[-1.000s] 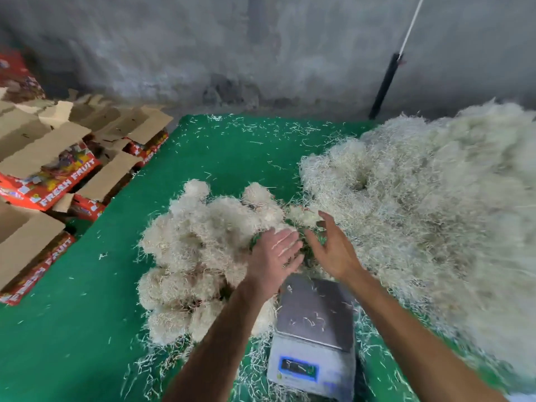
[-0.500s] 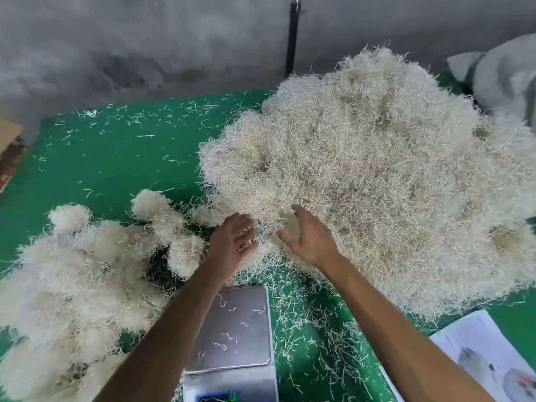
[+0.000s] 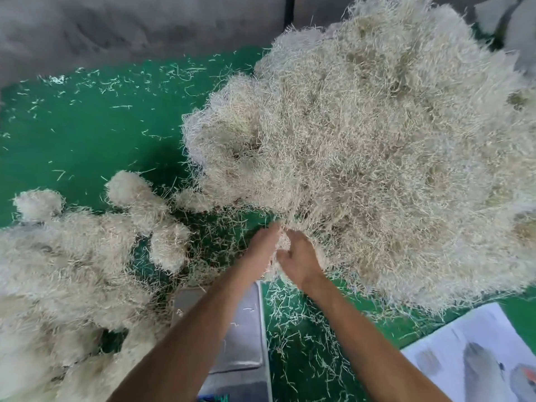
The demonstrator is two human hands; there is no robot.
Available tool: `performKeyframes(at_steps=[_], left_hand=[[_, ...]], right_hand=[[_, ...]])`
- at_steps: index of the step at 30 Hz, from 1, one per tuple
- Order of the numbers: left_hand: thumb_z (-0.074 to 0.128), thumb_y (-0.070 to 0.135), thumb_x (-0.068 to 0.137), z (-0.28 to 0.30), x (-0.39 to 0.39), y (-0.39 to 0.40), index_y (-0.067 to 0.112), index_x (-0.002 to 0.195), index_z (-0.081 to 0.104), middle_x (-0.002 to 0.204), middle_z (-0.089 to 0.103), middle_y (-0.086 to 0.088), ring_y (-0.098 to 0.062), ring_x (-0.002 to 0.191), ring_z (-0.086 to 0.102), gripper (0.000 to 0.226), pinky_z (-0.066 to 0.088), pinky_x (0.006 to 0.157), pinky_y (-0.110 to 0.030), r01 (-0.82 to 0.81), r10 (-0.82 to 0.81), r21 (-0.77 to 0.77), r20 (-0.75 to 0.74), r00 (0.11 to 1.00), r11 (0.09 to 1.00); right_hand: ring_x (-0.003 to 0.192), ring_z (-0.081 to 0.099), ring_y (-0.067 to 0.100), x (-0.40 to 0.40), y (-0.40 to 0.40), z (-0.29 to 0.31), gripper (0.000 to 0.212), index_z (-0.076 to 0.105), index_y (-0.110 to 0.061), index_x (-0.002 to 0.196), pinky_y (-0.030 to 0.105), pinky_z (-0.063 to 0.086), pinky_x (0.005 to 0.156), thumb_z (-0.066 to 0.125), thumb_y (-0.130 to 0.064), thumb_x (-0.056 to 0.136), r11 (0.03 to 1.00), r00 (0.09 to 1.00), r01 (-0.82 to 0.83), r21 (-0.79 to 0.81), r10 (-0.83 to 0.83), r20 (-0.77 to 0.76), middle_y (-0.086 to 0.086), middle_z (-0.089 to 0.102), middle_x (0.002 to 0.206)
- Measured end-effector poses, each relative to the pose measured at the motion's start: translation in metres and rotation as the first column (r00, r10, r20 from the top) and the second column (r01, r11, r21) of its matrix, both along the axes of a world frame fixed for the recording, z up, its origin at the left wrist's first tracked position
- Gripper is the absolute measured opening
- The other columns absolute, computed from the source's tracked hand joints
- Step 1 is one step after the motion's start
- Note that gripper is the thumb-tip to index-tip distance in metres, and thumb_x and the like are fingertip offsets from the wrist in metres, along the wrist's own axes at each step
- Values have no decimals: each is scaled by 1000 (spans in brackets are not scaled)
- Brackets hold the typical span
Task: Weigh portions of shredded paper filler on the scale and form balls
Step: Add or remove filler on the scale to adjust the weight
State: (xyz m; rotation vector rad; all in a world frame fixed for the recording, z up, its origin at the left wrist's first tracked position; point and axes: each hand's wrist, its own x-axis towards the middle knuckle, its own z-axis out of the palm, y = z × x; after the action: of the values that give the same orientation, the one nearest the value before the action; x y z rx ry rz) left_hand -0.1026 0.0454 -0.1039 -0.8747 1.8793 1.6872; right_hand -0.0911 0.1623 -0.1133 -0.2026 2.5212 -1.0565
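A large heap of pale shredded paper filler (image 3: 377,158) fills the right half of the green surface. My left hand (image 3: 261,245) and my right hand (image 3: 298,256) are together at the heap's near edge, fingers dug into a tuft of filler (image 3: 282,242) between them. Several formed filler balls (image 3: 87,256) lie piled at the left. The scale's steel plate (image 3: 246,323) sits just below my hands, partly hidden by my left forearm, with only a few loose strands on it.
Loose strands litter the green mat (image 3: 87,134). A grey wall (image 3: 145,24) runs along the back with a dark pole (image 3: 288,10). A white printed sheet (image 3: 470,358) lies at the lower right. A grey sack (image 3: 519,27) sits at the top right.
The view has swung right from the ball pile to the big heap. Both hands moved from the balls to the heap's edge and closed in on a tuft of filler.
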Motion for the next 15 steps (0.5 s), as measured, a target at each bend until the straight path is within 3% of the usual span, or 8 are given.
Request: performKeyframes(at_steps=[3, 6, 8, 10, 11, 12, 13, 15], left_hand=[[36, 67, 98, 14, 19, -18, 29, 145, 45, 137, 54, 8, -21, 135, 47, 61, 52, 84, -33, -211, 212, 275, 27, 977, 938], [36, 57, 101, 41, 37, -31, 29, 113, 64, 105, 66, 8, -14, 100, 66, 41, 55, 81, -31, -261, 340, 397, -141, 930, 880], [53, 49, 98, 67, 46, -38, 22, 88, 67, 78, 63, 1, -16, 76, 64, 32, 53, 71, -29, -259, 332, 232, -380, 863, 938], [61, 51, 93, 88, 63, -49, 17, 90, 65, 77, 64, -4, -21, 76, 65, 35, 52, 71, -31, -255, 378, 343, -366, 850, 904], [60, 56, 91, 96, 73, -58, 15, 92, 69, 81, 69, -7, -24, 79, 70, 42, 57, 70, -34, -257, 416, 476, -265, 870, 841], [58, 59, 91, 101, 82, -69, 13, 96, 75, 89, 73, -11, -28, 86, 74, 49, 60, 70, -39, -296, 461, 598, -140, 876, 745], [57, 59, 91, 104, 90, -80, 10, 99, 79, 99, 74, -16, -32, 94, 74, 54, 60, 72, -44, -315, 481, 625, -111, 870, 714], [54, 52, 92, 119, 111, -98, 9, 96, 81, 104, 72, -20, -33, 99, 72, 50, 60, 75, -45, -287, 482, 617, -171, 860, 732]], right_hand=[[106, 62, 8, 8, -21, 31, 30, 64, -19, 125, 34, 53, 97, 63, -14, 95, 955, 994, 46, -293, -74, -85, 0, 65, 119], [99, 65, 4, 21, -46, 64, 30, 64, -25, 122, 30, 56, 88, 65, -18, 93, 881, 986, 80, -466, -139, -94, -5, 67, 113], [102, 69, 11, 31, -58, 82, 31, 62, -30, 124, 33, 58, 87, 64, -17, 95, 844, 988, 64, -533, -130, -87, -5, 69, 117], [104, 69, 15, 39, -66, 97, 28, 59, -33, 124, 35, 58, 88, 62, -19, 100, 869, 990, -33, -494, -40, -137, -7, 67, 119], [104, 67, 13, 45, -68, 105, 23, 61, -29, 123, 34, 57, 89, 61, -27, 101, 891, 984, -97, -443, 19, -176, -8, 66, 118], [98, 66, 10, 52, -70, 113, 28, 63, -25, 121, 31, 56, 85, 57, -43, 101, 905, 978, -142, -401, 64, -201, -6, 66, 113], [87, 64, 8, 60, -72, 120, 47, 66, -22, 116, 27, 55, 77, 49, -63, 99, 907, 974, -160, -389, 82, -210, -3, 67, 105], [76, 64, 14, 76, -76, 132, 63, 71, -28, 103, 25, 54, 71, 40, -81, 92, 870, 990, -67, -488, -3, -142, 3, 70, 96]])
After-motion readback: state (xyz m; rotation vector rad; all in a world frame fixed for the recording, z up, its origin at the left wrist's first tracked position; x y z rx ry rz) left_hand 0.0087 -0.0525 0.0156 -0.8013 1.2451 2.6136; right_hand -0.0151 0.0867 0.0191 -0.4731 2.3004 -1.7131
